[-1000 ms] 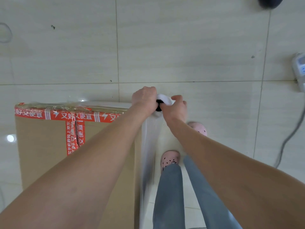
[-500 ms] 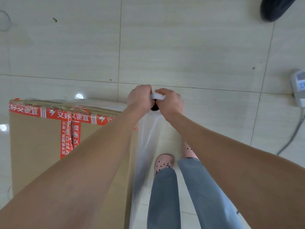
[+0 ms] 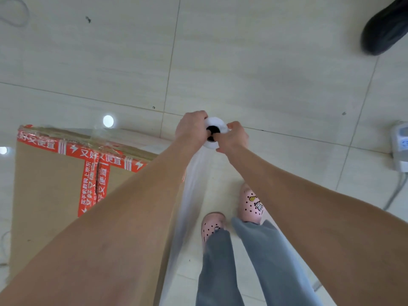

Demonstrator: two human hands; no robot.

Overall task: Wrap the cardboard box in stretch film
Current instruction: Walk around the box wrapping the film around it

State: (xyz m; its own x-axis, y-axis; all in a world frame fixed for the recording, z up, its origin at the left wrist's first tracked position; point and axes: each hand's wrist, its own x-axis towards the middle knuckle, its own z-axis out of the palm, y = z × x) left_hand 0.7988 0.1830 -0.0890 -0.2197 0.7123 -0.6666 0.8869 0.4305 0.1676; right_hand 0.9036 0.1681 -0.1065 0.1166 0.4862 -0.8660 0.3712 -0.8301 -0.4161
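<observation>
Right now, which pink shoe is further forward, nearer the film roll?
The pink shoe with the charms, under the right forearm; the other pink shoe sits further back, beside the film sheet.

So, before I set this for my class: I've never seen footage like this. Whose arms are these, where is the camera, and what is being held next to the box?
The camera sits on a person's head and looks down, so the two bare arms are the wearer's own. There is no machine here. The left hand and right hand both grip the top end of a white roll of clear stretch film, seen end-on with its dark core hole. A sheet of film runs down from it beside the tall brown cardboard box with red printed tape, which stands on the pale tiled floor. Below are the wearer's pink perforated clogs and grey-blue trousers. At top right is a dark shoe; whose it is cannot be seen.
</observation>
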